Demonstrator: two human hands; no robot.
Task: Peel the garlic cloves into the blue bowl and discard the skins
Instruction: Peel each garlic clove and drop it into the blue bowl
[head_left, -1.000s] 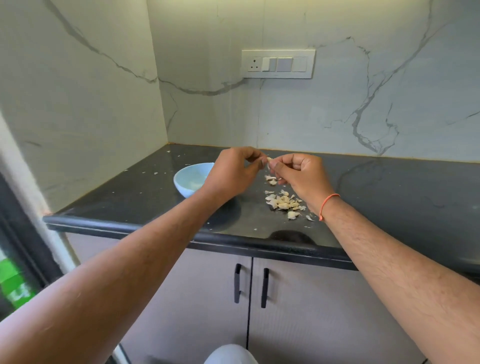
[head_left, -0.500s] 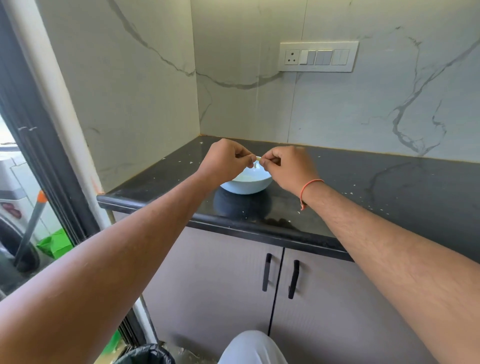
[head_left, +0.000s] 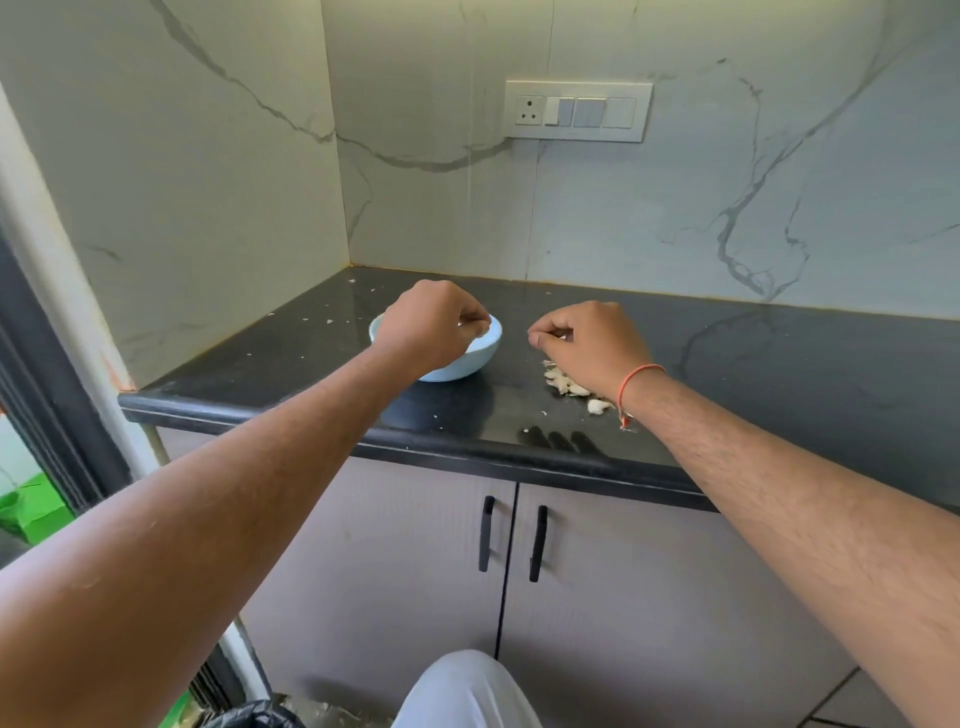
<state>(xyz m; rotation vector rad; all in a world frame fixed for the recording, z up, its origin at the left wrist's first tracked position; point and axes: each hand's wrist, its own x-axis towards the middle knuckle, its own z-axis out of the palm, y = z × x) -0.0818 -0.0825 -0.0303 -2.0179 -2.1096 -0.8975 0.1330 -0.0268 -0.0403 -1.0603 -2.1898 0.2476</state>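
Observation:
The blue bowl (head_left: 470, 358) stands on the black counter (head_left: 311, 358) near its left end. My left hand (head_left: 431, 325) hovers right over the bowl with its fingers pinched on a small pale garlic clove, and it hides most of the bowl's inside. My right hand (head_left: 587, 343) is apart from it, to the right of the bowl, fingers pinched together with nothing visible between them. Under that hand lies a pile of garlic skins and cloves (head_left: 563, 384), partly hidden by the wrist.
Small skin flakes dot the counter. Marble walls close in the corner on the left and at the back, with a switch panel (head_left: 576, 110) above. Below the counter edge are cabinet doors with two black handles (head_left: 511, 540). A black bin bag (head_left: 254, 719) sits on the floor.
My two hands were pinched together on one clove in front of the bowl. They have come apart: the left is now over the bowl, the right over the skin pile. My view also shifted.

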